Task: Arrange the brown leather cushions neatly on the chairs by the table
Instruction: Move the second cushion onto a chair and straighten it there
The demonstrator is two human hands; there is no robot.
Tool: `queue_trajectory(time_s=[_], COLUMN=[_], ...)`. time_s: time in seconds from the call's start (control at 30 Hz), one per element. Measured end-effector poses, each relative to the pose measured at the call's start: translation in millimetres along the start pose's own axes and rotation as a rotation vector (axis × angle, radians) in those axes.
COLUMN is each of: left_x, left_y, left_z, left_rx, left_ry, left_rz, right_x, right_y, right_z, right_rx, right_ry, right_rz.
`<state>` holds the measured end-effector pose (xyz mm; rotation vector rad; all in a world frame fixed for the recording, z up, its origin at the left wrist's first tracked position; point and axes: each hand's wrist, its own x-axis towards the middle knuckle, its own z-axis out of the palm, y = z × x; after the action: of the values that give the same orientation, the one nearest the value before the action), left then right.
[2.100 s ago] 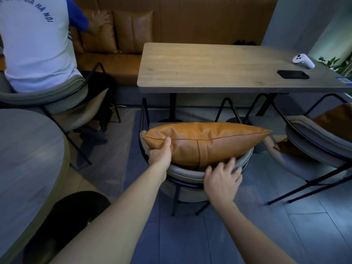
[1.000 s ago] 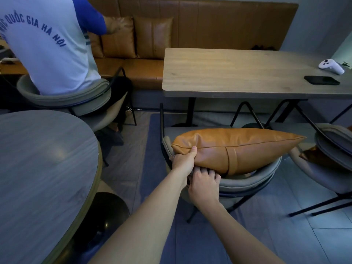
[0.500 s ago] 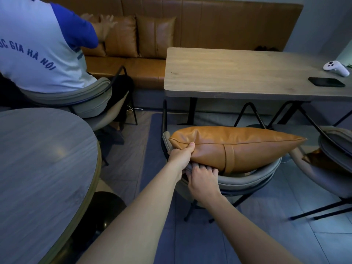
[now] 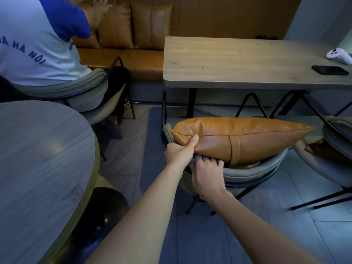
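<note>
A brown leather cushion (image 4: pixel 247 138) lies on its edge across the backrest of a grey chair (image 4: pixel 253 173) pushed up to the wooden table (image 4: pixel 238 61). My left hand (image 4: pixel 181 151) pinches the cushion's left corner, thumb on top. My right hand (image 4: pixel 206 173) has its fingers curled over the chair's backrest rim, right under the cushion. A second brown cushion (image 4: pixel 322 149) sits on the chair (image 4: pixel 335 168) at the right, mostly hidden.
A person in a white and blue shirt (image 4: pixel 36 44) sits at the left, touching cushions (image 4: pixel 133 25) on the leather bench. A round table (image 4: pixel 38 168) fills the near left. A phone (image 4: pixel 330 70) and a white controller (image 4: pixel 338 56) lie on the wooden table.
My right hand moved from the middle of the backrest to the left, beside my left hand, and curled over the rim. The cushion stays in place; my view shifted slightly.
</note>
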<state>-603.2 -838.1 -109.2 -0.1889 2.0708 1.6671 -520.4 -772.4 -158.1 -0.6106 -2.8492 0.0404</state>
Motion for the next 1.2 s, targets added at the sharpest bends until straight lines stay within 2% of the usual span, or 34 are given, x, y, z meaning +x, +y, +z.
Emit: queue_trajectory(time_s=[0.27,0.6,0.8,0.9,0.97,1.07,1.13,1.2], left_x=[-4.2,-3.3,-7.3,-14.9,-23.6,-36.0,-41.4,-47.7], left_y=[0.2,-3.1,-4.0,-3.1,-2.3,3.2,12.3,31.0], left_z=[-4.4,-7.1,-10.6,-17.8,-24.9,-36.5,-44.2,-48.7], left_rx=[0.004,0.007,0.040,0.099,0.207,0.558,0.853,1.044], left_ry=[-0.003,-0.019,-0.050,-0.116,-0.162,-0.240,-0.258,-0.295], left_rz=[0.029,0.011,-0.005,-0.068,-0.040,0.078,0.170,0.260], right_x=[-2.9,-3.6,-6.0,-3.3,1.9,8.8,11.4,14.0], right_y=[-0.6,-4.8,-6.3,-1.1,4.0,18.8,32.4,46.6], right_z=[6.8,7.5,2.0,-11.8,-24.3,-49.0,-71.4,-102.2], right_rx=[-0.052,-0.063,-0.016,0.043,0.118,0.251,0.261,0.252], right_ry=[0.097,0.085,0.016,-0.175,-0.351,-0.541,-0.627,-0.669], right_rz=[-0.006,0.007,0.012,-0.004,0.000,0.055,0.077,0.090])
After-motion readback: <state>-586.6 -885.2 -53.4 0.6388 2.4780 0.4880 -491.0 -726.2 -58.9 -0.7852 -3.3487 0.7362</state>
